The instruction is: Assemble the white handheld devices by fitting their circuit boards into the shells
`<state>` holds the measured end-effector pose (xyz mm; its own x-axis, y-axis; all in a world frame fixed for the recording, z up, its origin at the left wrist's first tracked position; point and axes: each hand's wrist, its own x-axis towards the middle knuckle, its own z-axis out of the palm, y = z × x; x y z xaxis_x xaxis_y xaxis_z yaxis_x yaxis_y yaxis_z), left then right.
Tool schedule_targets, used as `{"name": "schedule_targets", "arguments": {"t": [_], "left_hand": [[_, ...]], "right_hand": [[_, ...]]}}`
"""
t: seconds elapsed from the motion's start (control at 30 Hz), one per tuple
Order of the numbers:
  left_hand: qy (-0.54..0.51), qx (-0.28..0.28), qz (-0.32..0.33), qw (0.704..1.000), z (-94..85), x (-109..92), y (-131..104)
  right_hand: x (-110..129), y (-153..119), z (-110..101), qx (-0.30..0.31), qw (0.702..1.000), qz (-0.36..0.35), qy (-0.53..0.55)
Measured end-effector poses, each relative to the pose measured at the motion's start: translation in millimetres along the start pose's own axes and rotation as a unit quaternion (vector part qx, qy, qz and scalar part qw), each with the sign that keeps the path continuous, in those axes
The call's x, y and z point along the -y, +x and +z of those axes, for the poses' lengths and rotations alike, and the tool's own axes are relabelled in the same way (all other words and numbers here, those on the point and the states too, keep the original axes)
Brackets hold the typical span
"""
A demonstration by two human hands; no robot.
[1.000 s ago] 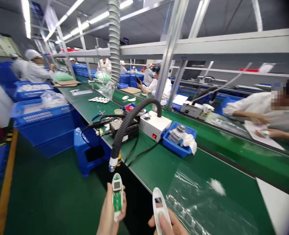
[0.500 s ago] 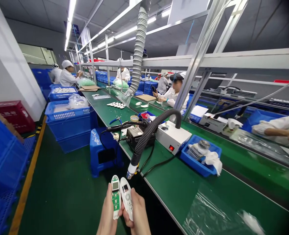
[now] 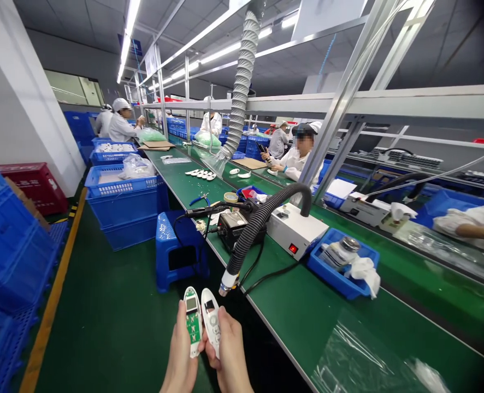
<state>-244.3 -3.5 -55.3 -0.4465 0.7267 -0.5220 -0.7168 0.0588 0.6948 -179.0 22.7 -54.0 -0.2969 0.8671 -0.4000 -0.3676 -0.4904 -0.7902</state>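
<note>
Your left hand (image 3: 180, 360) grips a green board (image 3: 193, 321) with a small screen at its top end, fingers closed around its lower half. Your right hand (image 3: 230, 357) grips a white cover (image 3: 211, 322), thumb pressed along its face. Both parts stand upright, side by side and touching along their long edges, each rising above the fingers that hold it. They sit low in the view, over the floor (image 3: 102, 327) and just short of the bench (image 3: 307, 316) edge. No writing on either part can be read.

Just above the cover hangs the pale nozzle of a black hose (image 3: 258, 224), pointing down toward your hands without touching them. To your right, clear plastic film (image 3: 360, 360) lies on the green bench.

Farther along the bench the hose arches over a white box (image 3: 297, 237) with a red light on its front; its markings are too small to read. Beside it sit a dark unit (image 3: 234, 226) with cables and a blue tray (image 3: 342, 267) holding a jar and white cloth. A blue stool (image 3: 176, 251) stands below the bench edge.

Beyond, blue crates (image 3: 121, 204) stack along the aisle, with a red crate (image 3: 35, 185) against the wall. A ribbed grey duct (image 3: 240, 93) drops from the ceiling. People in white coats work at the benches in the distance.
</note>
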Motion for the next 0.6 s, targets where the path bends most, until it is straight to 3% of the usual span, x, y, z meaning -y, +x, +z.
{"name": "schedule_targets", "arguments": {"t": [0.13,0.3,0.43,0.6], "left_hand": [[-0.001,0.025,-0.016,1.000,0.9,6.9,-6.0],[0.050,0.111,-0.047,0.991,14.0,16.5,-2.2],[0.027,0.121,-0.054,0.991,19.8,17.8,1.6],[0.036,0.139,-0.111,0.983,13.5,18.8,-29.5]], "right_hand": [[-1.4,-5.5,-11.7,0.011,1.000,-0.006,0.014],[-13.4,-19.2,-53.6,-0.019,0.999,0.016,0.040],[-16.2,-40.4,-78.9,0.001,0.994,0.021,0.110],[-2.0,-78.1,-94.6,0.005,0.979,0.035,0.199]]}}
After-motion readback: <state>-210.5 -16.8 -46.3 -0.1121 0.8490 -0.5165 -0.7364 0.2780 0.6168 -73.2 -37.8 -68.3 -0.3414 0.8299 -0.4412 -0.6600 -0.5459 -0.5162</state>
